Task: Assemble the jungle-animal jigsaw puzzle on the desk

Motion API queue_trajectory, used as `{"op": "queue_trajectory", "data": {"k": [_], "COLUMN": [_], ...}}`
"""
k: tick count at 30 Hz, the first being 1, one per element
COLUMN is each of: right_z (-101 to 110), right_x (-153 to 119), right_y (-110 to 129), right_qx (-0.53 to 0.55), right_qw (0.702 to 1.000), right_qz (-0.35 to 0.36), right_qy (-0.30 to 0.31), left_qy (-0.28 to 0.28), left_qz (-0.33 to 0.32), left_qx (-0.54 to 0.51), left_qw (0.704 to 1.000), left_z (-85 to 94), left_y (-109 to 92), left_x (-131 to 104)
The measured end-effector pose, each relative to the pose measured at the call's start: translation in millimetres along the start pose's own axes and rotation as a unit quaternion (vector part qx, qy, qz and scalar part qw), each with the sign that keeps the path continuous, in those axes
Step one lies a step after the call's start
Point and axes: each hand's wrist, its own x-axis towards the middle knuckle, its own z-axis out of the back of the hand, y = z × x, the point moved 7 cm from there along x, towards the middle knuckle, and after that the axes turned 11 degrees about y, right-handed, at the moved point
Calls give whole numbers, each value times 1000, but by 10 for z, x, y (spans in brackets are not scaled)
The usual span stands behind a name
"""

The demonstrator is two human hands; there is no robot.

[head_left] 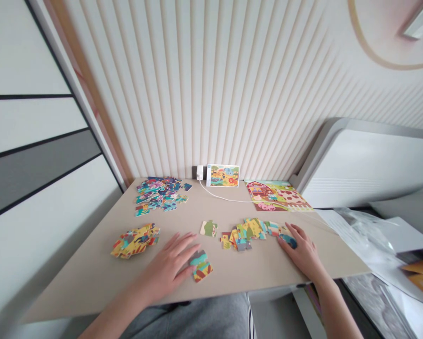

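Observation:
My left hand [174, 263] lies low over the table with its fingers spread. Its fingertips touch the left edge of a small group of puzzle pieces [201, 268] in grey, teal, yellow and red. Further right, my right hand [300, 248] has thumb and fingers around a puzzle piece with a dark blue shape [289, 241]. Left of that piece is a striped red and teal piece [273, 228], next to a heap of yellow and green puzzle pieces [248, 231]. A single green and cream puzzle piece [209, 228] lies apart between the hands.
Another yellow pile of pieces [135, 240] lies at left, with a purple and teal pile [160, 193] behind. A picture card [223, 175] leans on the wall beside a white charger [200, 172]. Its cable [225, 198] crosses a farm puzzle [276, 195].

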Motion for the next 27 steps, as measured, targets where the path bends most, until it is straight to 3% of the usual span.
{"op": "queue_trajectory", "data": {"k": [5, 14, 17, 21, 24, 27], "right_z": [-46, -94, -94, -52, 68, 222], "right_x": [107, 275, 310, 375, 382, 298], "right_y": [103, 608, 695, 620, 547, 627], "right_qx": [-19, 25, 34, 12, -5, 11], "right_qw": [998, 987, 986, 989, 990, 987], "right_qz": [46, 152, 163, 150, 130, 122], "right_qy": [29, 37, 13, -13, -56, -109], "left_qy": [-11, -48, -43, -39, -29, -22], "left_qz": [-11, 20, 15, 21, 16, 11], "left_qx": [-51, -84, -90, -92, -89, -85], "left_qw": [999, 995, 995, 995, 995, 996], "left_z": [-46, 32, 63, 97, 94, 69], "left_y": [-84, -115, -155, -176, -189, -184], "left_x": [287, 199, 209, 212, 216, 226]}}
